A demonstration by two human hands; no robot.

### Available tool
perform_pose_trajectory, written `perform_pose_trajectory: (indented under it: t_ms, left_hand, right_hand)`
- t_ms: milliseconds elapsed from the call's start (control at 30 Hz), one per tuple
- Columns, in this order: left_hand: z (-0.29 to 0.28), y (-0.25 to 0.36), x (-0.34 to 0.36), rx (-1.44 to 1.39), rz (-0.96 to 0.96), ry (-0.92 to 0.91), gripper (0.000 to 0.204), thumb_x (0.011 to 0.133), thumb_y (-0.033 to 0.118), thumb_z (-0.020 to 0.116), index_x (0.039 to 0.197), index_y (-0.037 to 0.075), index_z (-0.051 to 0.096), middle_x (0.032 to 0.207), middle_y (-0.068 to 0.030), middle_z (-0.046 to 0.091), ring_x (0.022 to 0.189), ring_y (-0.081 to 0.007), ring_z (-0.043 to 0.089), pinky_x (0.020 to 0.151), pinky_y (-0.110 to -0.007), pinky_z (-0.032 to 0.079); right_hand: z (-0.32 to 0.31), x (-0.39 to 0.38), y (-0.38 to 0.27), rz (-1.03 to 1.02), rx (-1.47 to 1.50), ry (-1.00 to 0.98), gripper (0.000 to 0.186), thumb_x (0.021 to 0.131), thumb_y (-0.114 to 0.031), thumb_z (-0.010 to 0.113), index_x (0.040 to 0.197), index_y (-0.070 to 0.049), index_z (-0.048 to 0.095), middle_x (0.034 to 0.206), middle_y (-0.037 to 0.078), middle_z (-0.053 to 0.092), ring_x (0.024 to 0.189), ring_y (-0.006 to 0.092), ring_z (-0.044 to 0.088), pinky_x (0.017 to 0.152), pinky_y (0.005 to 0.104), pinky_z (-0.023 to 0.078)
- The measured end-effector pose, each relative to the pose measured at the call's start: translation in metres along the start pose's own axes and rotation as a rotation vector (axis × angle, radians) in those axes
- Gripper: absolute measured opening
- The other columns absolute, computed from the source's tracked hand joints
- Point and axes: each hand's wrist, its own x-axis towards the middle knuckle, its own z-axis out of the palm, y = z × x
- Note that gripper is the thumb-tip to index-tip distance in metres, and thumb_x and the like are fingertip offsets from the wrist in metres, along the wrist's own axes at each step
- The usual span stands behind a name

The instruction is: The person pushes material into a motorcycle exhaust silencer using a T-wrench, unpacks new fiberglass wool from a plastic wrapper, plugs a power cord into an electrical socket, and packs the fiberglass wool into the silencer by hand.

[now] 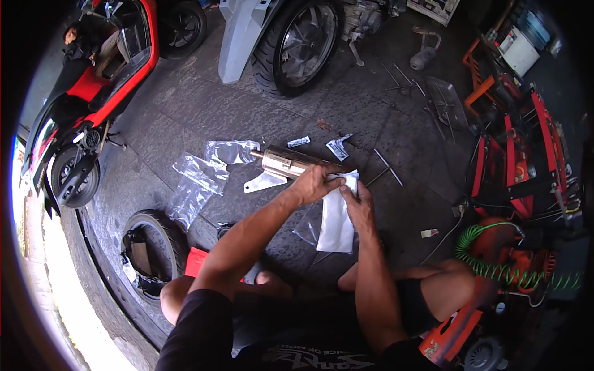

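Observation:
Both hands grip a long white, soft-looking sheet (336, 224) that hangs down in front of me; its kind is not certain. My left hand (314, 183) pinches its upper left edge, fingers bent. My right hand (360, 204) is closed on the upper right part, thumb on top. Just beyond the hands a metal exhaust muffler (284, 162) lies on the floor, its narrow pipe end pointing left. The hands hide its right end. A flat silver bracket plate (265, 182) sits against its near side.
Clear plastic bags (201, 176) lie left of the muffler. A T-handle wrench (388, 167) rests to the right. Beside my left leg is a loose tyre (162, 238). Red toolbox trays (518, 161) and an orange compressor with a green coiled hose (479, 260) stand right; motorcycles stand beyond.

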Motion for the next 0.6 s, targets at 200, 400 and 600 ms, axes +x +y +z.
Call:
perform_pose_trajectory:
  t_ms: [200, 400, 600]
  left_hand:
    - [0.018, -0.008, 0.002, -0.449, -0.273, -0.044, 0.037, 0.095, 0.025, 0.067, 0.121, -0.002, 0.068, 0.124, -0.0205, 0.068, 0.113, -0.0346, 0.066, 0.099, -0.04, 0.051]
    - [0.035, -0.012, -0.009, -0.062, -0.281, 0.511, 0.025, 0.089, 0.02, 0.068, 0.103, -0.001, 0.072, 0.108, -0.0216, 0.068, 0.103, -0.0416, 0.064, 0.09, -0.046, 0.051]
    - [0.023, -0.015, -0.024, -0.271, -0.314, 0.494, 0.023, 0.09, 0.016, 0.063, 0.098, -0.003, 0.072, 0.1, -0.0225, 0.07, 0.095, -0.0398, 0.067, 0.083, -0.044, 0.053]
  right_hand:
    - [-0.019, 0.012, 0.014, 0.04, -0.033, -0.132, 0.037, 0.092, -0.024, 0.067, 0.119, 0.001, 0.063, 0.105, 0.021, 0.07, 0.094, 0.033, 0.068, 0.083, 0.0421, 0.051]
    - [0.025, 0.023, -0.01, -0.127, -0.534, -0.022, 0.044, 0.09, -0.024, 0.069, 0.128, -0.003, 0.062, 0.115, 0.027, 0.067, 0.109, 0.044, 0.065, 0.092, 0.0469, 0.05]
    - [0.005, 0.033, -0.021, -0.063, -0.288, -0.257, 0.037, 0.091, -0.023, 0.069, 0.115, 0.004, 0.067, 0.1, 0.021, 0.072, 0.09, 0.0315, 0.069, 0.082, 0.0406, 0.052]
